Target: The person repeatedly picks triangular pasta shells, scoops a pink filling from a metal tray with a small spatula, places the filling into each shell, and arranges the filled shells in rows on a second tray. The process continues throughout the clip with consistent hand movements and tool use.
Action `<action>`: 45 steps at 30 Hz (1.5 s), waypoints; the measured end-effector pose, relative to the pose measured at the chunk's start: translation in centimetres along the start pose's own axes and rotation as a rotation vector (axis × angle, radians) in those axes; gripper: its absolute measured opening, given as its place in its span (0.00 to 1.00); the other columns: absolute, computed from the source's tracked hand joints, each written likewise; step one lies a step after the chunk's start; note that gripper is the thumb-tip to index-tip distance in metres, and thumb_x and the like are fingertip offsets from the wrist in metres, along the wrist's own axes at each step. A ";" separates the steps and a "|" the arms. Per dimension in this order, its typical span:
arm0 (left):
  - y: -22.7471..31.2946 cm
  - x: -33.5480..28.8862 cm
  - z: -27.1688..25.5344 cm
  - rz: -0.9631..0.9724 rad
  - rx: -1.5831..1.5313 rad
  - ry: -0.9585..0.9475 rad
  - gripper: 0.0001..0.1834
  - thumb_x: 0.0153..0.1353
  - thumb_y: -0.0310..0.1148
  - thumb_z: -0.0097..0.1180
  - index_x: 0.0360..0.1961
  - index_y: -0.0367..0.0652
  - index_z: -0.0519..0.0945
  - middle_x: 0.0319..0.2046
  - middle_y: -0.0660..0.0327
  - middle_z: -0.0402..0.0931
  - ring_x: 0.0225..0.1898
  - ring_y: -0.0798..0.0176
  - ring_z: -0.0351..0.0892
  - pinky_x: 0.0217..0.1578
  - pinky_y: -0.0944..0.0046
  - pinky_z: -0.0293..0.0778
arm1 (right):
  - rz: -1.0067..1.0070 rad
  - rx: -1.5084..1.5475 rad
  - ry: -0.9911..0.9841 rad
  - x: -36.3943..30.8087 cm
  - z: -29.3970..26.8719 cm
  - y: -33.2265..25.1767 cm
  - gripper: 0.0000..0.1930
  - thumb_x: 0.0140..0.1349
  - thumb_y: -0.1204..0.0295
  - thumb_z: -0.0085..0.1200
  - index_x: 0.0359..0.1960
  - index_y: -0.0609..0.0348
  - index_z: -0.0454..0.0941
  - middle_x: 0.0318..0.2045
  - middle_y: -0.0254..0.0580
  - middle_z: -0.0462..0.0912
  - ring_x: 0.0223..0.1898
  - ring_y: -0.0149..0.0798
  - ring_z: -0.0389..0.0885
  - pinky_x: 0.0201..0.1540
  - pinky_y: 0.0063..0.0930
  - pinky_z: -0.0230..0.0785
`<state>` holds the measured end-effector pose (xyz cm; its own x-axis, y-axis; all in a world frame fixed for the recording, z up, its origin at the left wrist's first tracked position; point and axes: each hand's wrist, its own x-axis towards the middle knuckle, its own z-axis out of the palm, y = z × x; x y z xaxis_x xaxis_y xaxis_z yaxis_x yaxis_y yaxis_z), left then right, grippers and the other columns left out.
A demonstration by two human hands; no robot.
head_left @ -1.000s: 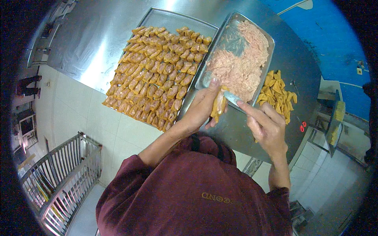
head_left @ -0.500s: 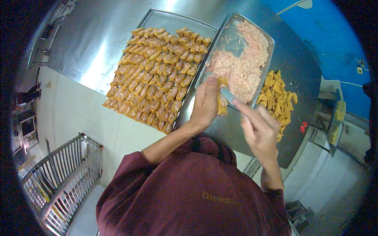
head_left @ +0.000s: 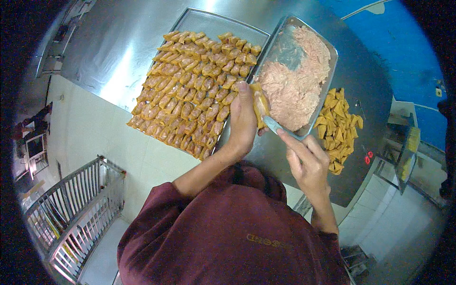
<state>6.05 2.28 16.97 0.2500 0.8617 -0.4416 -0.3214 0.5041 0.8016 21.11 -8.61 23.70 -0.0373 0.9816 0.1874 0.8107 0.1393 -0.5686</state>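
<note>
My left hand (head_left: 242, 124) is closed around a golden-brown fried tofu pocket (head_left: 260, 100), with pale filling showing along its opening. In my right hand (head_left: 309, 164) is a flat-bladed spatula (head_left: 271, 124), its index finger stretched along the tool. The blade's tip touches the lower end of the pocket. Just beyond both hands, pinkish minced meat paste (head_left: 297, 95) fills much of a metal pan (head_left: 334, 66); its far left part is scraped thin. Filled tofu pockets (head_left: 185, 90) lie in close rows left of my left hand, on a mesh tray (head_left: 213, 24).
Unfilled triangular tofu pieces (head_left: 338, 130) are heaped on the steel table (head_left: 118, 42), right of the pan. Small red rings (head_left: 368, 157), perhaps scissor handles, lie near the table's right edge. A slatted metal rack (head_left: 76, 213) stands on the floor at lower left.
The spatula has shifted from across the pocket's middle to its lower end. My left hand has turned the pocket so its filled side shows. The view has shifted slightly.
</note>
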 end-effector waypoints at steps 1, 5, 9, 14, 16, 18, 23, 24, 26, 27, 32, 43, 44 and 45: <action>-0.1 0.4 -0.3 -0.013 0.012 0.000 0.37 0.82 0.67 0.28 0.42 0.46 0.77 0.25 0.65 0.76 0.19 0.71 0.72 0.13 0.69 0.65 | 0.005 0.002 -0.003 -0.1 0.0 0.2 0.28 0.60 0.82 0.64 0.63 0.45 0.87 0.26 0.37 0.68 0.24 0.37 0.74 0.27 0.36 0.73; -0.8 1.8 -0.7 0.019 0.008 -0.042 0.35 0.82 0.67 0.31 0.43 0.47 0.77 0.25 0.65 0.75 0.19 0.70 0.72 0.13 0.69 0.63 | 0.073 0.070 0.031 -0.1 0.8 0.8 0.28 0.61 0.83 0.63 0.63 0.45 0.87 0.26 0.38 0.68 0.24 0.39 0.74 0.28 0.38 0.73; -1.6 2.4 -0.5 -0.013 0.044 -0.031 0.33 0.81 0.67 0.34 0.43 0.48 0.78 0.25 0.65 0.75 0.18 0.69 0.70 0.14 0.67 0.63 | 0.136 0.122 -0.030 0.1 1.9 1.3 0.23 0.65 0.86 0.59 0.60 0.56 0.88 0.27 0.38 0.73 0.24 0.33 0.70 0.29 0.31 0.69; -1.3 6.7 -2.8 -0.035 0.019 0.036 0.22 0.81 0.56 0.46 0.44 0.47 0.72 0.31 0.65 0.74 0.29 0.73 0.73 0.25 0.67 0.69 | 0.141 0.232 0.083 0.6 2.6 2.4 0.20 0.68 0.85 0.58 0.59 0.56 0.89 0.26 0.37 0.74 0.24 0.32 0.70 0.27 0.32 0.66; -0.6 10.6 -5.3 -0.026 0.143 0.026 0.18 0.79 0.51 0.53 0.49 0.47 0.70 0.36 0.65 0.74 0.37 0.72 0.74 0.34 0.66 0.73 | 0.237 0.233 0.033 0.4 2.2 2.9 0.21 0.67 0.83 0.60 0.60 0.52 0.88 0.27 0.41 0.77 0.25 0.38 0.75 0.29 0.34 0.71; 0.2 15.9 -7.8 0.025 0.231 0.010 0.18 0.79 0.50 0.54 0.48 0.47 0.69 0.36 0.66 0.74 0.38 0.71 0.74 0.37 0.65 0.74 | 0.313 0.233 -0.003 0.3 1.7 3.4 0.22 0.66 0.83 0.60 0.60 0.51 0.88 0.28 0.43 0.78 0.26 0.40 0.78 0.30 0.35 0.74; 3.3 30.9 -13.5 0.200 0.678 0.147 0.24 0.75 0.48 0.59 0.53 0.35 0.81 0.35 0.61 0.83 0.31 0.65 0.80 0.32 0.60 0.77 | 0.395 0.298 0.047 0.2 1.5 4.8 0.20 0.66 0.84 0.60 0.58 0.52 0.89 0.28 0.44 0.79 0.26 0.40 0.79 0.30 0.35 0.74; 3.8 33.7 -14.4 0.198 0.762 0.137 0.24 0.75 0.48 0.60 0.53 0.33 0.82 0.34 0.59 0.85 0.29 0.65 0.81 0.31 0.60 0.77 | 0.400 0.307 0.057 0.2 1.6 5.1 0.20 0.66 0.84 0.60 0.58 0.53 0.89 0.28 0.44 0.79 0.26 0.40 0.79 0.30 0.36 0.74; 4.3 38.5 -15.9 0.126 1.016 0.072 0.25 0.74 0.48 0.61 0.52 0.32 0.84 0.35 0.58 0.86 0.28 0.65 0.82 0.29 0.60 0.77 | 0.412 0.319 0.073 0.3 1.6 5.8 0.20 0.67 0.83 0.60 0.58 0.53 0.89 0.28 0.44 0.79 0.26 0.41 0.78 0.30 0.36 0.74; 4.5 40.6 -16.4 0.053 1.185 0.016 0.25 0.74 0.49 0.61 0.51 0.32 0.84 0.36 0.59 0.86 0.28 0.66 0.82 0.27 0.61 0.77 | 0.419 0.317 0.084 0.2 1.6 6.1 0.20 0.67 0.83 0.60 0.57 0.53 0.89 0.27 0.44 0.79 0.26 0.41 0.78 0.30 0.35 0.73; 1.7 44.5 -17.4 0.003 1.261 -0.003 0.17 0.72 0.40 0.65 0.47 0.35 0.82 0.30 0.57 0.87 0.22 0.67 0.81 0.21 0.62 0.76 | 0.501 0.292 0.087 -1.0 1.2 7.6 0.19 0.67 0.83 0.61 0.57 0.53 0.89 0.27 0.45 0.79 0.25 0.40 0.78 0.29 0.34 0.73; 2.4 42.6 -16.6 0.353 1.629 -0.169 0.17 0.70 0.39 0.62 0.52 0.40 0.85 0.44 0.41 0.87 0.49 0.36 0.87 0.50 0.44 0.81 | 0.610 0.277 0.239 -3.5 0.6 9.7 0.15 0.72 0.79 0.59 0.58 0.56 0.88 0.31 0.41 0.84 0.27 0.31 0.77 0.30 0.28 0.69; 2.1 42.1 -16.4 0.401 1.599 -0.189 0.17 0.71 0.40 0.61 0.54 0.40 0.85 0.48 0.40 0.87 0.53 0.34 0.85 0.54 0.43 0.80 | 0.627 0.218 0.225 -3.8 0.3 10.1 0.15 0.73 0.78 0.58 0.58 0.57 0.88 0.33 0.42 0.85 0.29 0.31 0.79 0.32 0.28 0.70; 1.8 41.6 -16.3 0.577 1.581 -0.282 0.18 0.73 0.39 0.57 0.57 0.40 0.85 0.51 0.40 0.85 0.55 0.35 0.84 0.55 0.44 0.79 | 0.658 0.166 0.207 -4.3 -0.2 10.6 0.15 0.74 0.78 0.57 0.59 0.58 0.87 0.35 0.43 0.87 0.31 0.31 0.81 0.34 0.29 0.72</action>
<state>1.02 39.93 -6.52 0.6321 0.7742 -0.0317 0.6867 -0.5408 0.4857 29.98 -11.41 17.01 0.5549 0.8261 -0.0981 0.5262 -0.4398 -0.7278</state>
